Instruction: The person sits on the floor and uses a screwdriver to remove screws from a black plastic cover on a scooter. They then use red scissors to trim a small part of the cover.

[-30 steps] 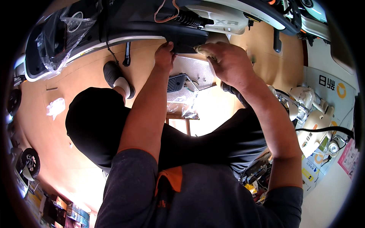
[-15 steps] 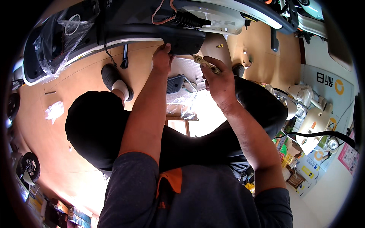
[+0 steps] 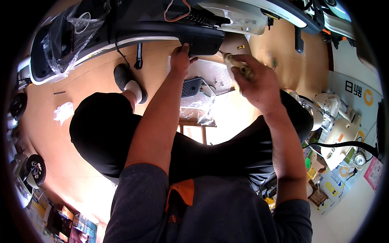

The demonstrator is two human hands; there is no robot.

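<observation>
My right hand (image 3: 262,83) is wrapped round a screwdriver (image 3: 229,60) with a pale yellowish handle. Its thin tip points up and left at the right end of a black plastic cover (image 3: 204,43); I cannot tell whether it touches. The cover sits on the lower side of a dark scooter body (image 3: 142,25) with a white trim strip. On the cover's left edge is my left hand (image 3: 179,61), thumb against its face and the fingers partly hidden below. A coiled black shock absorber (image 3: 207,20) shows above the cover.
Between my legs lie bubble wrap (image 3: 221,75), a black ribbed pedal-like part (image 3: 191,87) and clear plastic film (image 3: 206,115). A kickstand (image 3: 138,56) hangs at left. Scooter panels (image 3: 340,137) stand at right; a wheel (image 3: 35,170) is at far left. A crumpled white bag (image 3: 63,112) lies on the floor.
My right hand has swung right and nearer with the screwdriver, its back now turned more upward. My left hand stays at the cover. The whole view has shifted slightly.
</observation>
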